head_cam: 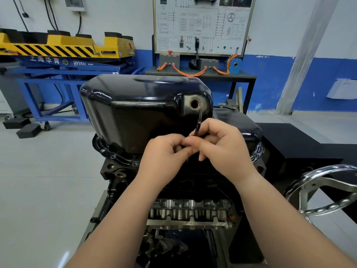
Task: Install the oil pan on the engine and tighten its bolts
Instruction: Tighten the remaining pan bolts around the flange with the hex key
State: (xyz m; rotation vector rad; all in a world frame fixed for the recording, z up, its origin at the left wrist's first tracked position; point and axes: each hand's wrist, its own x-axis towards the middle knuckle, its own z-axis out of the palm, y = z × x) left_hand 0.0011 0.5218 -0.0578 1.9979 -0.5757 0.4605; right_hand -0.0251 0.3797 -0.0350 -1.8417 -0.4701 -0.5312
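Observation:
A glossy black oil pan (pixel 135 105) sits upside-up on the inverted engine block (pixel 119 176), its open drain hole (pixel 194 104) facing me. Bolt holes show along the pan's left flange (pixel 114 156). My right hand (pixel 222 146) grips a thin dark tool (pixel 198 122) that sticks up in front of the pan's near wall. My left hand (pixel 164 153) has its fingers curled and pinches something small at the tool's lower end, touching my right fingers. What it pinches is hidden.
A chrome handwheel (pixel 324 192) of the engine stand is at the right. The cylinder head's valve gear (pixel 189 211) lies below my arms. A blue and yellow lift cart (pixel 63 55) and a wiring training board (pixel 201 26) stand behind.

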